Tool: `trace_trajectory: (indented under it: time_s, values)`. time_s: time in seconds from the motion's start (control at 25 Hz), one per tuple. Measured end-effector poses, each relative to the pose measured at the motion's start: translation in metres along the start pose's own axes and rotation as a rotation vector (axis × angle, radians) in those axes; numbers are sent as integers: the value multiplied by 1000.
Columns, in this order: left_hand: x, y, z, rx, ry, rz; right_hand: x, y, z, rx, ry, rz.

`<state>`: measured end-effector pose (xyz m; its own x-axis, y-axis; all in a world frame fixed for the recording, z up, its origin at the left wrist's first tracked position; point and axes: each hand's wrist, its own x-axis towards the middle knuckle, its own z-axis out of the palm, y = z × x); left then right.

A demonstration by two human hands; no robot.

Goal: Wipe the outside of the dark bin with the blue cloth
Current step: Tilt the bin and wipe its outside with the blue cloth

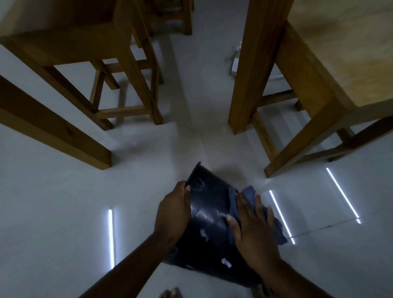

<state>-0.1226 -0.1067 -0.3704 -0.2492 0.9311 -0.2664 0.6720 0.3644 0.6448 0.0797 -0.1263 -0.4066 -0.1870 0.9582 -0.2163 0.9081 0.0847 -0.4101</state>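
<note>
Gripping the glossy, scuffed dark bin (208, 218), left hand (173, 215) steadies; right hand (253, 229) presses blue cloth (248, 193) flat.

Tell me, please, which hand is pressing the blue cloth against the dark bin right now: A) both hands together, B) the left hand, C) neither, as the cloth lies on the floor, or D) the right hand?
D: the right hand lies flat on the blue cloth against the side of the dark bin, while the left hand only grips the bin's other side.
</note>
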Motion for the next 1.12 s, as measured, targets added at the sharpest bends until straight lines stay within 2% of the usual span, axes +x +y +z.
trace_trajectory:
  time_s: [0.12, 0.16, 0.28, 0.4, 0.48, 0.6, 0.64, 0.72, 0.8, 0.84, 0.92, 1.0, 1.04, 1.12]
  values:
    - [10, 9, -4, 1, -31, 15, -9, -15, 1, -133, -46, -285]
    - [11, 12, -8, -56, -71, 19, 2, -11, 0, -179, -38, -327]
    - [-7, 2, -22, -246, -268, 21, 35, 7, -6, -69, -29, -197]
    - [-21, -12, -26, -106, -236, 49, 8, 4, 5, 9, -13, -109]
    - [-9, -6, -22, -35, -179, 90, -20, -10, 10, -60, -13, -218]
    - [3, 9, -18, -91, -194, 103, -10, -20, 12, -122, -6, -397]
    - [5, 10, -17, -107, -200, 92, 6, -20, 9, -104, -18, -392]
    - [7, 12, -17, -73, -199, 72, 26, -8, 0, 21, -31, -233]
    - [9, 13, -17, -19, -185, 57, 9, 3, -1, 34, -3, -104]
    - [9, 14, -15, -4, -181, 55, -10, 1, 3, -18, 3, -121]
    - [10, 14, -13, 7, -166, 63, -35, -15, 11, -115, -20, -310]
    - [13, 14, -12, 1, -150, 76, -17, -23, 10, -151, -33, -432]
    - [15, 16, -12, 2, -146, 74, 4, -21, 6, -130, -27, -393]
    - [16, 18, -10, 6, -147, 56, 27, -12, -6, 22, -8, -163]
